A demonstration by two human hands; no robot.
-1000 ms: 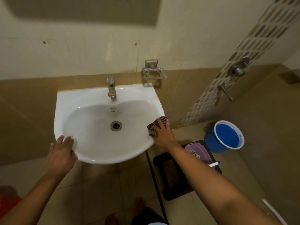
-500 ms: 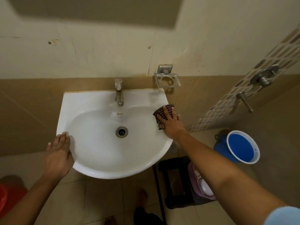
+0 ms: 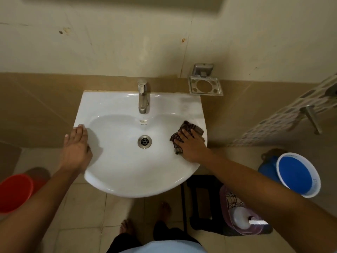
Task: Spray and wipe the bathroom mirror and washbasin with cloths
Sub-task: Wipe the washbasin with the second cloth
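- Since the earlier frames, the right hand (image 3: 191,147) and cloth (image 3: 184,133) have shifted along the right rim of the basin (image 3: 127,172); the left hand (image 3: 77,148) has slid further up the left rim.
- Wall: cream above, tan tile band behind the basin.
- Basin: white, wall-mounted, tap (image 3: 142,99) at rear centre, drain (image 3: 144,141) in the bowl.
- Blue bucket (image 3: 299,175): on the floor, right of the basin, well apart from it.
- Red bucket (image 3: 15,192): on the floor at lower left, partly cut off.
- Stool (image 3: 202,203): dark, below the basin's right side, with a pink basket (image 3: 242,229) beside it.
- Left hand: flat, palm down, fingers together, resting on the left rim; holds nothing.
- Right hand: fingers spread, pressing the cloth flat against the right inner slope.
- Soap holder (image 3: 206,86): metal, on the wall above the basin's right rear corner.
- Cloth: dark checked, crumpled, partly under the right hand.
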